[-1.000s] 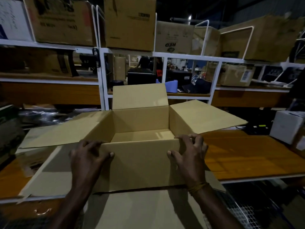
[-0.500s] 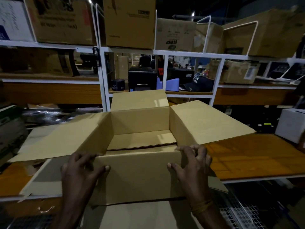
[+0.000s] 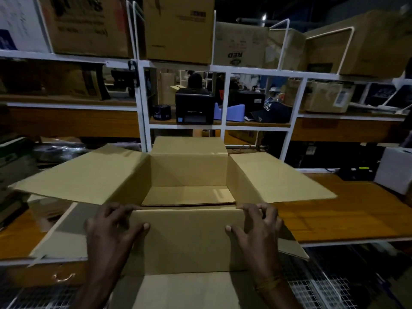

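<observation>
Head view: an open, empty brown corrugated cardboard box (image 3: pixel 187 239) rests on an orange-brown wooden workbench (image 3: pixel 338 215). The left hand (image 3: pixel 111 230) and right hand (image 3: pixel 256 228) grip its near wall, fingers hooked over the rim, thumbs on the face below. Light but floppy, it likely carries best by the stiff corners just outside the fingers, not the loose flaps.

Top-shelf carton (image 3: pixel 240 41): the word "RED" printed upside down, next to a round emblem too small to read. Dark cap (image 3: pixel 270 113) on the middle shelf: white "adidas" lettering, inverted. Black tub (image 3: pixel 161 112) on the same shelf: white lettering, illegible. Right-hand carton (image 3: pixel 321 97): white barcode label, characters unreadable.
</observation>
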Tool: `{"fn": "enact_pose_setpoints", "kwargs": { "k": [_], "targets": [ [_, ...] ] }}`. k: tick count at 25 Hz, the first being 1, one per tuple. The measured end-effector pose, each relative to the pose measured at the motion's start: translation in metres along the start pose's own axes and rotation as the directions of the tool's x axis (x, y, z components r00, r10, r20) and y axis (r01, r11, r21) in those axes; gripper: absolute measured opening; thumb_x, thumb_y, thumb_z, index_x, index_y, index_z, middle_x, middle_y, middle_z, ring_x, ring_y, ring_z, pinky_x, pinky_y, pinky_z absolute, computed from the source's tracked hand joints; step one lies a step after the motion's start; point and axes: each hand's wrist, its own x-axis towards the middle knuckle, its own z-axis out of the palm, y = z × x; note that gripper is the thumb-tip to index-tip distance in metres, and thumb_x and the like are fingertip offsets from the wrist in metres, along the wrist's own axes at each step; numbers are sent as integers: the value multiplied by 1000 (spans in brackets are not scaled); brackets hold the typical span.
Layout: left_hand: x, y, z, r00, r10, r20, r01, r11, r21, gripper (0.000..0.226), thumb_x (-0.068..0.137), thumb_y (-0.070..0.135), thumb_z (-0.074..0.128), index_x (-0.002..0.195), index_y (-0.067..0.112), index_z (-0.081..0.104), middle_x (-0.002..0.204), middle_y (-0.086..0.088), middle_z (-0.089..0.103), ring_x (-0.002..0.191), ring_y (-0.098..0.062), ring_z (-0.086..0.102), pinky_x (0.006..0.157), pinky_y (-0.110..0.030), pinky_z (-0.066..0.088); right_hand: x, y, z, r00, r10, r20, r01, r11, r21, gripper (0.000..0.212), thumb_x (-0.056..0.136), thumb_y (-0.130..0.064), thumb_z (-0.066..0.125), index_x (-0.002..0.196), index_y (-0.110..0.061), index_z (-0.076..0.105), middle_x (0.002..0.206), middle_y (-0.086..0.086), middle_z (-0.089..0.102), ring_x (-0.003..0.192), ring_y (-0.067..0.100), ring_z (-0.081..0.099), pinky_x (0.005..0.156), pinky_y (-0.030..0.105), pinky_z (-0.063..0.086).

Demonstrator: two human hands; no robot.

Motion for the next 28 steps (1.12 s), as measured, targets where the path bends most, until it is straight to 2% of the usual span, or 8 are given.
{"fn": "enact_pose_setpoints", "kwargs": {
  "k": [3, 8, 11, 13, 19, 22, 24, 28],
  "targets": [
    [4, -3, 11, 1000, -6, -16, 6, 999, -40, 44, 65, 20, 88, 95, 40, 64, 105, 7, 51, 102, -23, 42, 78, -32, 31, 11, 1, 5, 999, -39, -7, 39, 999, 10, 52, 63, -22, 91, 108, -29, 66, 125, 6, 44, 117, 30, 40, 80, 30, 37],
    [22, -1, 24, 1000, 10, -19, -10, 1000, -18, 40, 68, 22, 86, 105, 24, 71, 108, 4, 50, 102, -20, 36, 76, -35, 36, 31, -3, 10, 999, -36, -4, 36, 999, 27, 47, 68, -21, 88, 110, -23, 66, 127, 9, 42, 118, 31, 39, 85, 33, 38],
    [28, -1, 26, 999, 14, -38, -14, 1000, -6, 41, 68, 22, 86, 106, 22, 71, 110, 4, 50, 105, -21, 36, 78, -38, 40, 32, -4, 11, 998, -42, -38, 43, 999, 29, 48, 67, -21, 89, 110, -22, 66, 127, 11, 43, 118, 31, 39, 84, 33, 38],
    [34, -4, 30, 999, 26, -46, -26, 1000, 6, 41, 68, 22, 87, 106, 23, 72, 109, 4, 50, 105, -19, 34, 79, -36, 36, 38, -2, 14, 999, -34, -18, 34, 999, 24, 49, 69, -23, 88, 112, -22, 66, 129, 10, 42, 120, 30, 37, 85, 31, 37],
    [47, -27, 60, 1000, 22, -22, -22, 999, 44, 42, 64, 23, 89, 103, 23, 74, 110, -4, 56, 106, -29, 44, 82, -32, 31, 52, 11, 45, 999, -15, 33, 15, 1000, 14, 45, 71, -21, 86, 111, -24, 65, 129, 9, 42, 119, 28, 39, 84, 29, 38],
    [47, -38, 67, 999, -36, 34, 34, 997, 75, 42, 64, 26, 89, 103, 24, 74, 107, -2, 57, 99, -22, 46, 81, -32, 33, 53, 20, 58, 995, 4, 98, -2, 1000, -24, 41, 74, -24, 83, 111, -27, 65, 127, 6, 43, 117, 25, 40, 89, 36, 48],
    [53, -40, 67, 996, -44, 84, 37, 996, 82, 42, 64, 29, 89, 104, 25, 75, 101, 1, 58, 88, -14, 48, 81, -36, 40, 65, 21, 60, 991, 19, 134, -12, 999, -52, 38, 77, -27, 81, 111, -27, 65, 125, 6, 45, 116, 25, 42, 93, 40, 46],
    [78, -27, 61, 993, -6, 114, -3, 997, 78, 40, 66, 32, 87, 105, 26, 75, 97, 1, 61, 80, -13, 54, 81, -39, 49, 91, 21, 61, 984, 69, 163, -61, 997, -57, 37, 78, -29, 80, 112, -29, 67, 124, 6, 46, 117, 26, 44, 96, 39, 44]
  ]
}}
